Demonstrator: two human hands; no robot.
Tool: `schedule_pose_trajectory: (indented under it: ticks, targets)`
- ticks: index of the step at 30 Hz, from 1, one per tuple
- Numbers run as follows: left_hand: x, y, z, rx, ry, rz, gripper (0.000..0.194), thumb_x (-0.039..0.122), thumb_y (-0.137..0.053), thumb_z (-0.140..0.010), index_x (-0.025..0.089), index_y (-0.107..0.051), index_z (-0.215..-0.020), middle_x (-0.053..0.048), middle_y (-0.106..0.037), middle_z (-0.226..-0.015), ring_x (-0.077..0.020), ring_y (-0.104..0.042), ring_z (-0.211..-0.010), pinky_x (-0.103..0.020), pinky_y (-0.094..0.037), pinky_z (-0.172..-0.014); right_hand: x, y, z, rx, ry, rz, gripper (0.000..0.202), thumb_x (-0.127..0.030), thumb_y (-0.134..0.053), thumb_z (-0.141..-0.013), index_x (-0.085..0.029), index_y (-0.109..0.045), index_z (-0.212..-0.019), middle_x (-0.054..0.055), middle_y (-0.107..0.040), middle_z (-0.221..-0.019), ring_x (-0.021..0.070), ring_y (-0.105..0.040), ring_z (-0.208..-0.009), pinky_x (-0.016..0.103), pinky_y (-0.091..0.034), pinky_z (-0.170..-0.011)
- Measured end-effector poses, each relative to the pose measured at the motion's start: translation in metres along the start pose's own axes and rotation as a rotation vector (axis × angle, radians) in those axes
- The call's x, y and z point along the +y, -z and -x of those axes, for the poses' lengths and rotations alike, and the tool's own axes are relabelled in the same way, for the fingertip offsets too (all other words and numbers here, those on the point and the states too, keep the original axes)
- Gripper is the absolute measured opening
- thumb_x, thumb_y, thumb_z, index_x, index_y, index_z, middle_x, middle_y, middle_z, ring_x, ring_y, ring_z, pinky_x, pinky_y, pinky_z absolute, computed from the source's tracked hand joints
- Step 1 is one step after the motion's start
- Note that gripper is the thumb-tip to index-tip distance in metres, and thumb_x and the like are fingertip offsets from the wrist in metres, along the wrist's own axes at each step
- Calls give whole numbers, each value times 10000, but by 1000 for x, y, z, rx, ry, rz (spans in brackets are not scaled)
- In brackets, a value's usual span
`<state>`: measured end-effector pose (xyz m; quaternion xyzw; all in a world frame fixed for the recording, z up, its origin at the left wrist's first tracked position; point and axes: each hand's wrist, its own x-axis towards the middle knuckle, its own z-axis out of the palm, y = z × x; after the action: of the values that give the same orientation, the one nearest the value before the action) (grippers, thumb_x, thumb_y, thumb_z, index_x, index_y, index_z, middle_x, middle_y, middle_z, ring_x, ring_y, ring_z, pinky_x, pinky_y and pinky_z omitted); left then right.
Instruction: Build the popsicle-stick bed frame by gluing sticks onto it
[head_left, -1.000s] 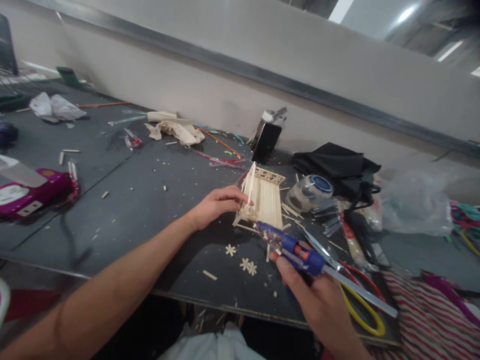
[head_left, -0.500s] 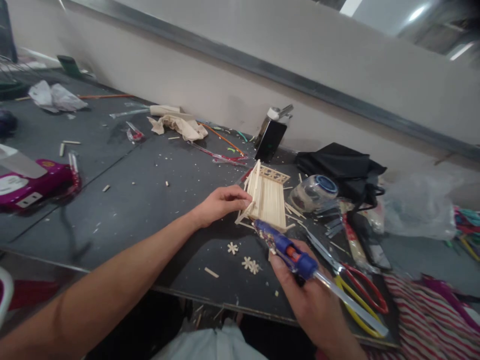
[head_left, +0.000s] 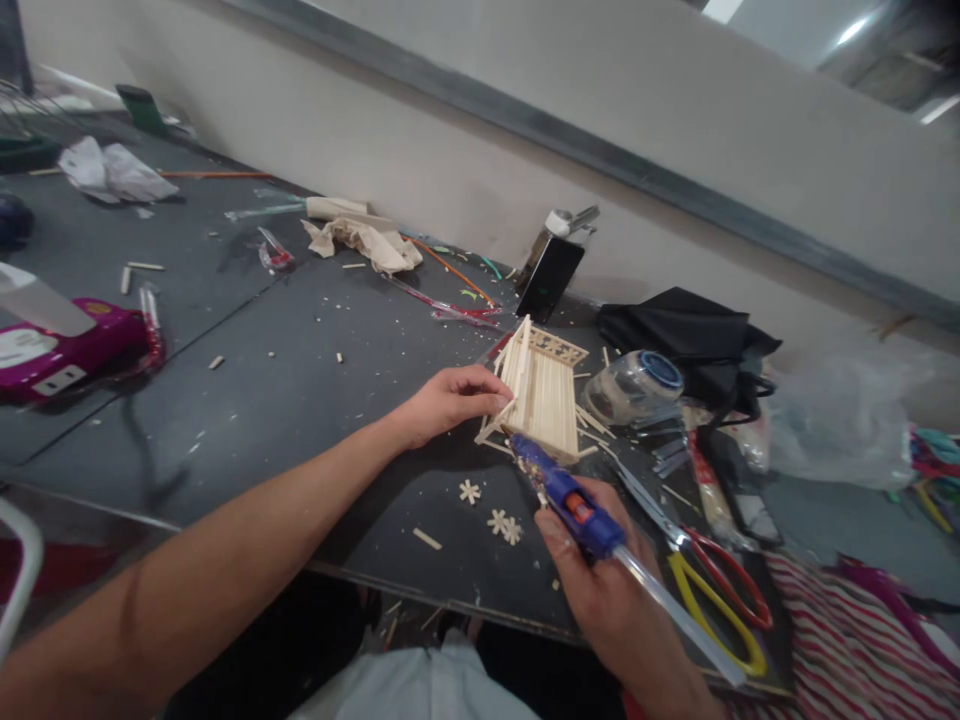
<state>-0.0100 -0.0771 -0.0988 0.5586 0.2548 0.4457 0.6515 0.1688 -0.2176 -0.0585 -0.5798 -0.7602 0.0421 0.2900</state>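
Note:
On the dark table stands a small model [head_left: 553,400] built of pale wooden sticks, with a slatted surface and a patterned strip along its far end. My left hand [head_left: 457,402] pinches a stick at the model's near left corner, thumb and fingers closed. In my right hand [head_left: 600,570] is a blue glue gun [head_left: 574,500], a clear glue stick jutting from its back. The gun's nozzle meets or nearly meets the model's near edge; exact contact is hard to tell. Several star-shaped wooden pieces [head_left: 470,491] lie just in front of the model.
Scissors [head_left: 686,545] with red and yellow handles lie right of my right hand. Behind them are a clear jar [head_left: 634,388] and a black bag [head_left: 679,335]. A phone [head_left: 551,278] leans near the wall. A purple power strip [head_left: 71,345] sits at left.
The view has shifted slightly. My right hand's glue gun has tilted a little, its back end swinging left and down. My left hand keeps its hold on the model's corner.

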Motion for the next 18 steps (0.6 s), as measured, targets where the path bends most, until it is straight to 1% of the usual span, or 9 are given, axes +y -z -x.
schedule_pose_trajectory:
  ticks: [6, 9, 11, 14, 16, 18]
  targets:
    - [-1, 0, 0, -2, 5, 6, 112, 233, -679, -713, 143, -677, -780, 4, -596, -740, -95, -524, -692, -249, -395, -696, 0, -5, 1, 3, 22, 12, 202, -366, -528, -882, -200, -515, -997, 16, -579, -777, 164, -579, -667, 269, -467, -599]
    - [5, 5, 1, 27, -45, -44, 126, 209, -669, -710, 154, -682, -822, 20, -559, -703, -87, -492, -660, -239, -379, -662, 1, -1, 3, -8, 7, -10, 185, -350, -520, -885, -204, -519, -999, 11, -582, -774, 156, -579, -659, 258, -465, -586]
    - [12, 8, 3, 42, -102, -94, 120, 185, -647, -716, 159, -689, -825, 17, -549, -728, -86, -481, -675, -235, -371, -661, 4, 4, 5, 23, -7, -13, 170, -338, -509, -891, -208, -523, -1000, 11, -587, -789, 151, -582, -672, 249, -466, -591]
    - [22, 10, 7, -10, -154, -165, 113, 214, -643, -735, 150, -690, -816, -8, -565, -812, -97, -494, -722, -243, -380, -678, 11, 10, 8, 109, -21, 7, 171, -332, -507, -892, -204, -526, -1004, 18, -584, -815, 153, -584, -709, 249, -472, -627]
    - [27, 7, 9, -23, -173, -241, 160, 269, -690, -716, 145, -679, -816, -8, -553, -797, -96, -482, -693, -247, -381, -656, 15, 12, 11, 136, -25, 11, 176, -329, -513, -889, -200, -528, -1008, 24, -584, -831, 157, -587, -735, 254, -476, -649]
    - [28, 2, 9, -5, -199, -331, 224, 302, -750, -659, 143, -664, -791, 7, -524, -743, -88, -450, -642, -245, -373, -618, 18, 12, 14, 126, -33, -7, 179, -326, -515, -888, -200, -532, -1014, 25, -588, -841, 159, -592, -748, 256, -478, -657]
